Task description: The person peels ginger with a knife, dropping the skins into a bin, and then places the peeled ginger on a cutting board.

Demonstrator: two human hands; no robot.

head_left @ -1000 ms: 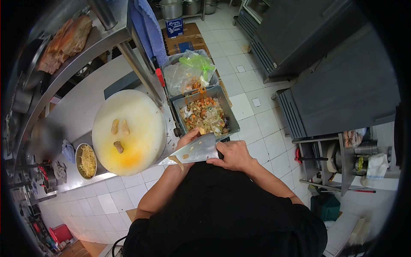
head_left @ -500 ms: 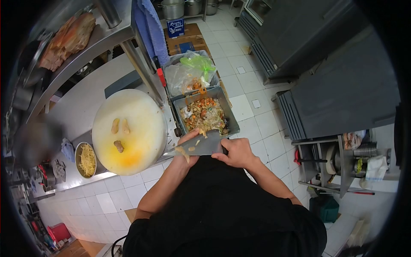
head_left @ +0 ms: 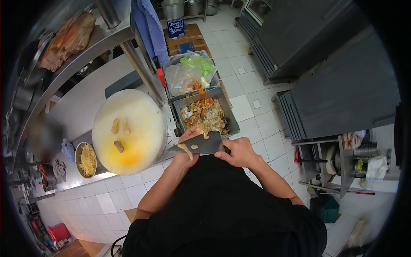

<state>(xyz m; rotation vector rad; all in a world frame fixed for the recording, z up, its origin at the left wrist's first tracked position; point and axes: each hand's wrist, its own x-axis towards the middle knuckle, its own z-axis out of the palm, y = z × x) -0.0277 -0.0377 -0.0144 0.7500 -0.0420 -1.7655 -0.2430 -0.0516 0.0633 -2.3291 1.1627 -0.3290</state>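
- Two hands in my view, both at the cleaver (head_left: 201, 144), which sits just off the near right edge of the round cutting board (head_left: 128, 130) and over the near rim of the metal tray (head_left: 229, 112).
- Right hand (head_left: 239, 152): grip wrapped tight around the cleaver's handle end, blade held flat and pointing back toward the cutting board.
- Left hand (head_left: 188, 147): lies against the far side of the blade, thumb at its upper edge; most of the hand is hidden under the steel, so I cannot tell whether the fingers are spread or curled.
- Cleaver blade: a few pale peel scraps cling to its face, one long strip hanging off the lower edge.
- Metal tray: just right of the cutting board, filled with mixed vegetable trimmings, orange and pale.
- Clear plastic bag (head_left: 188, 73): beyond the tray, further from the cutting board, with a green bag tucked in its top.
- Ginger pieces (head_left: 120, 132): three small knobs lying on the cutting board, left of its centre, two side by side and one nearer me.
- Bowl of shreds (head_left: 87, 160): steel, holding fine yellow strips, just beside the cutting board's near left edge on the tabletop (head_left: 81, 107).
- Blue cloth (head_left: 147, 28): hangs from the shelf post above the cutting board.
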